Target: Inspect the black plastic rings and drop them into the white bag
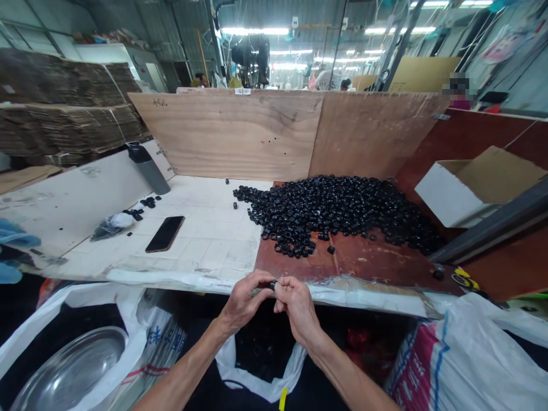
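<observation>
The left hand (244,302) and right hand (297,308) pinch a small black ring (272,284) between them; the ring pile (338,214) lies far and right.

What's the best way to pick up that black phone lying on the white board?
Pinch the black phone by its two long edges, coming from above and from the near side. It lies flat and thin on the white board, so the span across those edges should suit one hand. The left hand is the closer one, though it is pinching a small black ring.
</observation>
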A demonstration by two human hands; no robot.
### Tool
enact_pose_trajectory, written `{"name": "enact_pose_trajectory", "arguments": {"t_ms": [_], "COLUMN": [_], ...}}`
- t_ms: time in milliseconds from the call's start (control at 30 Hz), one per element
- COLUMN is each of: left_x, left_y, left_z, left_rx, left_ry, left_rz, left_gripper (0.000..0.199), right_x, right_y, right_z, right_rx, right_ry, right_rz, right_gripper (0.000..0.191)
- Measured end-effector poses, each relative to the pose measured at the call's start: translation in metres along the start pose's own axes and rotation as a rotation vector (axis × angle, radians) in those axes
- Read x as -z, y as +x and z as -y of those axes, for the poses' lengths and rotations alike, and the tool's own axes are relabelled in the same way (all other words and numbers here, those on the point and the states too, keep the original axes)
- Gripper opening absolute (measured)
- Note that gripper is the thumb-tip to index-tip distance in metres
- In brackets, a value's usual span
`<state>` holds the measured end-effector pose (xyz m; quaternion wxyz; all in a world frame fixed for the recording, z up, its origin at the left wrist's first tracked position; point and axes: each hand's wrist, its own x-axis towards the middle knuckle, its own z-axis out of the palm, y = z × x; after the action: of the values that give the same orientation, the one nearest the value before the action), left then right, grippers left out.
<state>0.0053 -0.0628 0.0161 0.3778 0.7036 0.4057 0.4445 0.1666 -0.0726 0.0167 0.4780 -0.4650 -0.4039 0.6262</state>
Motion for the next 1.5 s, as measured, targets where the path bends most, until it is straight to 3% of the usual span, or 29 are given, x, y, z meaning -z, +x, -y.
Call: {"name": "enact_pose_trajectory", "arguments": {"t_ms": [67,133,200,233,267,333,400,500,667,800,1000,1233,1367,1500], "left_x": [0.011,0.023,0.031,0.031,0.029,0.017,0.001,-0.017,-0.016,-0.009,-0.009,-0.001,-0.001,-0.003], "left_y": [-0.005,-0.005,0.005,0.013,0.023,0.047,0.071,0.097,0.097,0.085,0.074,0.069,0.069,0.069], "left_z": [-0.004,-0.007,-0.006,-0.004,0.0,0.014,0.03,0.049,0.055,0.049,0.05,0.043,0.041,0.049], "left_rx": [-0.084,-0.066,0.042,0.102,0.149,0.161,0.111,0.085,0.055,0.001,0.026,-0.047,0.048,0.118], "left_ry": [0.117,0.154,0.168,0.184,0.214,0.319,0.429,0.52,0.543,0.566,0.551,0.266,0.096,-0.03], "left_rz": [0.066,0.204,0.312,0.306,0.244,0.021,-0.121,-0.149,-0.069,-0.037,-0.073,-0.046,-0.025,0.048], "left_gripper": [0.019,0.018,0.016,0.017,0.019,0.021,0.031,0.032,0.019,0.019,0.028,0.014,0.013,0.027], "right_x": [0.0,0.006,0.016,0.021,0.026,0.034,0.036,0.034,0.034,0.038,0.042,0.044,0.043,0.045], "right_y": [-0.003,0.0,0.012,0.021,0.031,0.053,0.072,0.089,0.094,0.091,0.088,0.082,0.083,0.088], "right_z": [-0.001,0.001,0.004,0.006,0.008,0.009,0.007,0.002,-0.003,-0.004,0.001,0.01,0.005,0.0], "right_rx": [-0.133,-0.133,0.099,0.26,0.41,0.546,0.534,0.49,0.484,0.535,0.602,0.671,0.548,0.441], "right_ry": [0.063,-0.1,-0.442,-0.626,-0.786,-1.026,-1.194,-1.306,-1.234,-1.151,-0.886,-0.662,-0.564,-0.522], "right_rz": [0.106,0.183,0.113,0.035,-0.046,-0.123,-0.142,-0.204,-0.235,-0.217,-0.122,0.102,0.079,0.104], "right_gripper": [0.011,0.012,0.011,0.009,0.008,0.013,0.022,0.025,0.006,0.006,0.008,0.018,0.023,0.016]}}
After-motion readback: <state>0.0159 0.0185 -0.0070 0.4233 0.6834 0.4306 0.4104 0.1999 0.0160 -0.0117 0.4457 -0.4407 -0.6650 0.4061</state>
